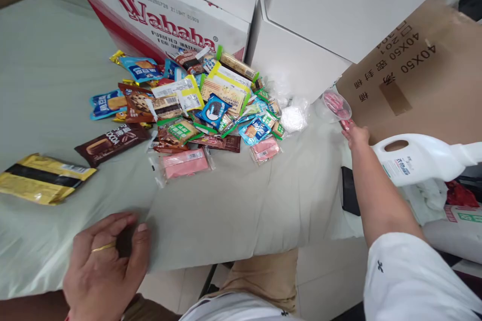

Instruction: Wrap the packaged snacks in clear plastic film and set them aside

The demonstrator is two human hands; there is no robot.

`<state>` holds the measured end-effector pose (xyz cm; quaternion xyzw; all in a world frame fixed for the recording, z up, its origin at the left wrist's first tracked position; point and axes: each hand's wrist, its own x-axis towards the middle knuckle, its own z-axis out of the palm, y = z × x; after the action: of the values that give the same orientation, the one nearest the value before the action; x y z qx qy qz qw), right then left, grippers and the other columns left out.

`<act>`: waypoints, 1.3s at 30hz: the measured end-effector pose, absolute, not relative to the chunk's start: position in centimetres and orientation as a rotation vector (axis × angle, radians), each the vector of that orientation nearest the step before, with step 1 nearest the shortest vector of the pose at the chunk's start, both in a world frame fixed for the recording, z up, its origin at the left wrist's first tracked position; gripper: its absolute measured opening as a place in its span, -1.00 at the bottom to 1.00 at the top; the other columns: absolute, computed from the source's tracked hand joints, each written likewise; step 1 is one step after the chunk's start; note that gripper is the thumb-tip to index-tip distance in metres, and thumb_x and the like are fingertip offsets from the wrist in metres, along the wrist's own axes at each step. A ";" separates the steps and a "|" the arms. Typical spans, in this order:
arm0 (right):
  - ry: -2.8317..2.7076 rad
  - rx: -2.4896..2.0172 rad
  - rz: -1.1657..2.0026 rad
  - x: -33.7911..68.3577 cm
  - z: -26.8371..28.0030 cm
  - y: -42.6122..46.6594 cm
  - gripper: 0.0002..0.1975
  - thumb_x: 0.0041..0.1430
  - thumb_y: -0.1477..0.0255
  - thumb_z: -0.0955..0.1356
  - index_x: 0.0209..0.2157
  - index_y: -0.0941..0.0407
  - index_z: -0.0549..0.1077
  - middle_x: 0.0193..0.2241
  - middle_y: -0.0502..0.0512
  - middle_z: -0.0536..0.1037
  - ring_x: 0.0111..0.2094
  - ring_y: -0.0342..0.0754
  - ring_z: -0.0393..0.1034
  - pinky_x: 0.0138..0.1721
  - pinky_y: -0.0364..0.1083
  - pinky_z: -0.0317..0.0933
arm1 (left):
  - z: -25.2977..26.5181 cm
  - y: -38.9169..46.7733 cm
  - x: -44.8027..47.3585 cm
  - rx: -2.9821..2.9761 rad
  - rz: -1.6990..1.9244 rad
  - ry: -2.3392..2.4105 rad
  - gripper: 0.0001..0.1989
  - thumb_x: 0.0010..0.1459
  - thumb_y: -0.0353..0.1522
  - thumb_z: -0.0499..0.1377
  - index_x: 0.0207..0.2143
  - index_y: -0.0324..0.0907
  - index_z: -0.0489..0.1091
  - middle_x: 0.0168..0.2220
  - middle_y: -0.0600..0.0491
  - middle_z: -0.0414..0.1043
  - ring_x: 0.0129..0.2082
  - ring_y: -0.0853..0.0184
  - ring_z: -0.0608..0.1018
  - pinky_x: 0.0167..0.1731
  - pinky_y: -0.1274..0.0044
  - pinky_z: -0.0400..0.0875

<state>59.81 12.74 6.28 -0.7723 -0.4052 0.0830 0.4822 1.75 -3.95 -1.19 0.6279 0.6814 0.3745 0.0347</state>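
My right hand [356, 135] reaches far to the right, its fingers closed on a small pink-red packet [345, 124]. Right beside it, a clear plastic tub [320, 110] holds several similar pink packets [336, 104]. My left hand [109, 261], with a ring on one finger, rests at the table's near edge, loosely curled, thumb apart, with nothing in it. Closest to that hand is a yellow snack packet [47, 178] with a black band. A brown cocoa snack packet [113, 143] lies beyond. In the middle spreads a heap of wrapped biscuits [226, 93], with two pink packets [186, 163] in front.
A Wahaba-printed white carton [158, 15] and another white box [301, 25] stand behind the heap. A brown cardboard box [414, 90] is at the right, with a white detergent bottle [417, 158] before it. A black flat object [350, 190] lies below my right forearm. A pale cloth [248, 205] covers the table.
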 end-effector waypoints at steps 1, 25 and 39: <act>-0.952 -1.890 0.258 59.1 5.7 12.5 -0.74 0.32 0.24 0.37 -0.09 0.12 0.46 -0.28 0.05 0.52 -0.38 -0.11 0.39 -0.32 -0.03 0.44 | -1.1 -4.1 1.7 1.914 1.177 2.096 -0.84 0.11 -0.24 0.19 -0.21 0.04 0.43 -0.20 0.01 0.56 -0.13 0.01 0.60 -0.08 0.16 0.53; -1.448 -1.840 0.213 44.9 8.1 11.5 -0.87 0.16 0.35 0.41 -0.32 0.13 0.53 -0.40 0.06 0.51 -0.45 -0.11 0.32 -0.37 -0.10 0.23 | -0.3 -4.4 1.4 1.831 1.136 1.597 -0.82 0.03 -0.48 0.04 -0.51 -0.11 0.40 -0.50 0.09 0.46 -0.48 0.33 0.51 -0.40 0.51 0.42; -0.596 -1.308 1.143 30.9 2.9 -0.5 -0.61 -0.19 0.33 0.62 -0.41 0.09 0.41 -0.57 -0.19 0.30 -0.62 -0.32 0.10 -0.64 -0.29 0.00 | 0.1 5.4 15.3 1.132 1.131 0.768 -0.70 0.08 -0.18 0.38 -0.38 -0.16 0.39 -0.40 0.12 0.37 -0.45 0.43 0.36 -0.44 0.59 0.23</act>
<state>30.87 -0.50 2.91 -0.5658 -0.2579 0.4946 0.6072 15.31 5.41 0.08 0.4947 0.3356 0.4942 0.6313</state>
